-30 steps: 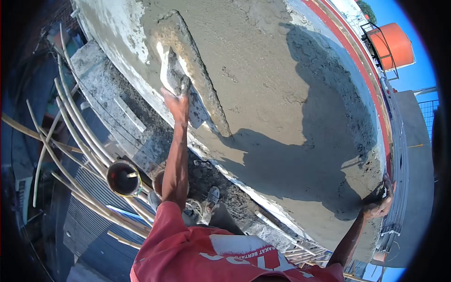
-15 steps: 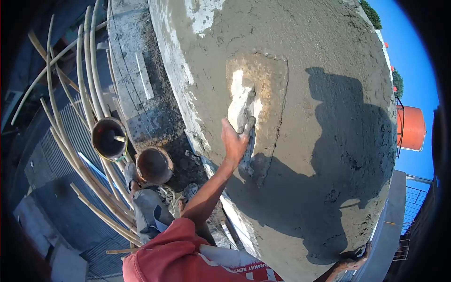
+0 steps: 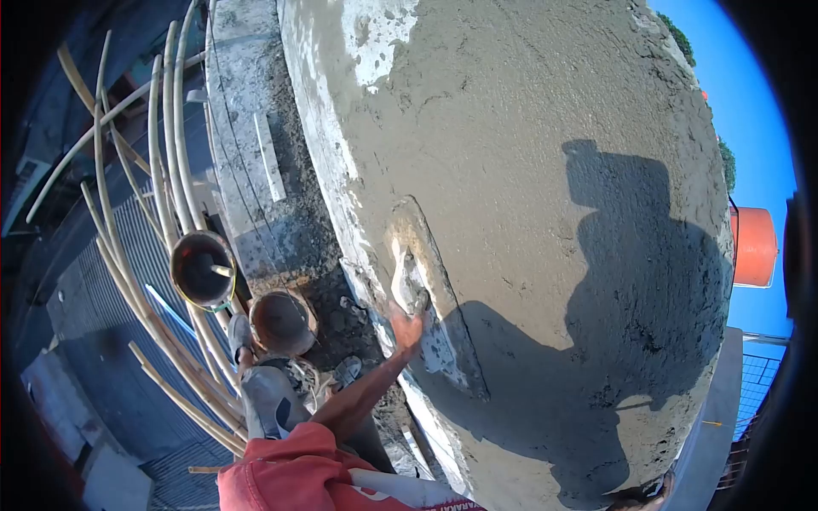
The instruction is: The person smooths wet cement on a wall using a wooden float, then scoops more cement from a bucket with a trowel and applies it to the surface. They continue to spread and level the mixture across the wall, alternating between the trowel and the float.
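My left hand (image 3: 406, 327) is shut on a plastering trowel (image 3: 411, 286), pressed flat against the wet grey plaster wall (image 3: 528, 170) near its lower left edge. A smoothed stripe with a ridge runs along the wall by the blade. My left arm reaches up from my red shirt (image 3: 307, 473). Only a dark sliver of my right hand (image 3: 641, 496) shows at the bottom right, by the wall's far edge; its grip is hidden. My shadow falls across the right half of the wall.
Two round buckets (image 3: 203, 268) (image 3: 283, 322) sit below on bamboo scaffold poles (image 3: 128, 221). A concrete ledge (image 3: 247, 145) spattered with mortar runs along the wall's foot. My legs and sandals (image 3: 266, 393) stand beside the buckets. An orange tank (image 3: 755, 247) stands far right.
My left hand has drawn the trowel down the wall, from a higher patch to the lower edge. The view swung, and my right hand slid almost out of sight.
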A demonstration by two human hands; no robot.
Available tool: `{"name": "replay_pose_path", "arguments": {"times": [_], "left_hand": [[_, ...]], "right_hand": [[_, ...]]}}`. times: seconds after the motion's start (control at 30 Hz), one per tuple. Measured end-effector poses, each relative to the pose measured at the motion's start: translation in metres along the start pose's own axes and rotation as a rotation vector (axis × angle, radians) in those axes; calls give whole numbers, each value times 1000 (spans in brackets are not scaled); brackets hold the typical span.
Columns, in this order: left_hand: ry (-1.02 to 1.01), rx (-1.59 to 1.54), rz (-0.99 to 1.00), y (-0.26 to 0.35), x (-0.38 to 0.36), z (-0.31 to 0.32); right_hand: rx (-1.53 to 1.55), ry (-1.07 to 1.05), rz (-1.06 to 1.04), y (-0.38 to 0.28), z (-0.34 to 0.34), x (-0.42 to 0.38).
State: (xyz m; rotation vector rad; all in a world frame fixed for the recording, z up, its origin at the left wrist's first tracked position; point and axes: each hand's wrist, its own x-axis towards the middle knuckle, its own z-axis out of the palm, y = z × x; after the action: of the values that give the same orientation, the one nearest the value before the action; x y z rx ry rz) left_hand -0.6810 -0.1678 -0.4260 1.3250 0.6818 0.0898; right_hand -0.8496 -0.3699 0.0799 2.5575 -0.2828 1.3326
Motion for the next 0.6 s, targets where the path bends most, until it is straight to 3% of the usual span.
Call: {"name": "replay_pose_path", "arguments": {"times": [0.03,0.07,0.1,0.13,0.23,0.27,0.33,0.43,0.53,0.6], "left_hand": [[-116,-271,-220,13,-41,7],[-155,-40,-213,96,-60,-6],[-150,-171,-111,107,-75,6],[-152,-239,-186,150,-71,5],[-8,-4,8,189,6,5],[-62,28,34,186,53,4],[30,4,238,145,147,11],[-54,-103,-115,96,250,-2],[-35,-14,-118,-19,289,-9],[16,64,-241,-67,250,-14]], "right_hand": [[-2,-9,-7,-2,5,4],[-2,-13,-10,-2,8,6],[-3,-12,-22,-2,10,9],[1,-9,-30,-4,11,10],[-4,-42,-47,-8,21,14],[-6,-45,-52,-8,23,15],[-13,-57,-62,-7,25,15],[-15,-74,-53,-11,33,16],[-11,-53,-36,-10,40,11],[-11,-31,-41,-11,42,10]]}}
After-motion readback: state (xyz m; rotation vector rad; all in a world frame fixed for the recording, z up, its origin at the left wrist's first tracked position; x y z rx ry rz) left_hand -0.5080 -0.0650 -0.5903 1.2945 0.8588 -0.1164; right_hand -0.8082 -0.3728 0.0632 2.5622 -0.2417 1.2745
